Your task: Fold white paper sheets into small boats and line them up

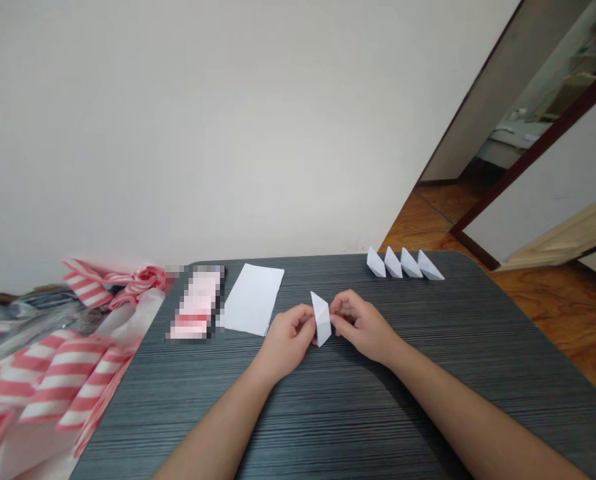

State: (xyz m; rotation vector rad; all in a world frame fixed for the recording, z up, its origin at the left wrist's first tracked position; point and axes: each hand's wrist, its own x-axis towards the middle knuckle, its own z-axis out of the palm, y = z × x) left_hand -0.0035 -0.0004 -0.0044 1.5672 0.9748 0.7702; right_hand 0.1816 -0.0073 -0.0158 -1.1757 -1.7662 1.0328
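Note:
Between my two hands, above the dark table, is a folded white paper piece (321, 319) with pointed ends, standing nearly upright. My left hand (291, 338) pinches its left edge between thumb and fingers. From the other side, my right hand (361, 325) grips the right edge with curled fingertips. Left of my left hand lies a stack of white paper sheets (254, 299). Several similar folded paper pieces (393, 263) stand in a row near the table's far edge, to the right.
A blurred-out phone-like object (197, 303) lies on the table (288, 427) at the left. Beyond the left edge are red-and-white striped cloths (73, 373). A pale wall (258, 133) rises behind the table; wooden floor (553, 307) shows at the right.

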